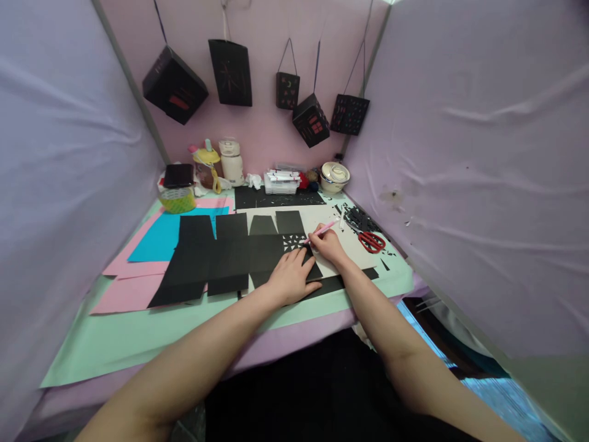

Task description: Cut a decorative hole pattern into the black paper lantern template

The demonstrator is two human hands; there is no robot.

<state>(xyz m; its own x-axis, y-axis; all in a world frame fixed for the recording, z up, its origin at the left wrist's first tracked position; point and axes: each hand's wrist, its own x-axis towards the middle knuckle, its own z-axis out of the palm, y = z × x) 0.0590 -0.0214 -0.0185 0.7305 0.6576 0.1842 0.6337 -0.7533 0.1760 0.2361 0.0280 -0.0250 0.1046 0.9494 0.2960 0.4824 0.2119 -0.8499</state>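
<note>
A large black paper sheet (225,256) with flaps along both long edges lies flat before me. Near its right end is a patch of small triangular cut-outs (293,242) showing white beneath. My left hand (293,276) rests on that end, fingers spread and flat. In my right hand (327,244) is a slim pink pen-shaped tool (326,228), gripped like a pencil, its tip at the edge of the cut-outs. Whether the tip is a blade or a nib is too small to tell. A white board (359,250) lies partly under the sheet.
Red-handled scissors (370,242) and black paper scraps (361,218) lie right of the board. Blue paper (154,238) and pink paper (129,294) spread to the left. A yellow-green tape roll (177,201), a white jar (232,166) and a lidded bowl (335,177) stand behind. Black paper lanterns (175,85) hang above.
</note>
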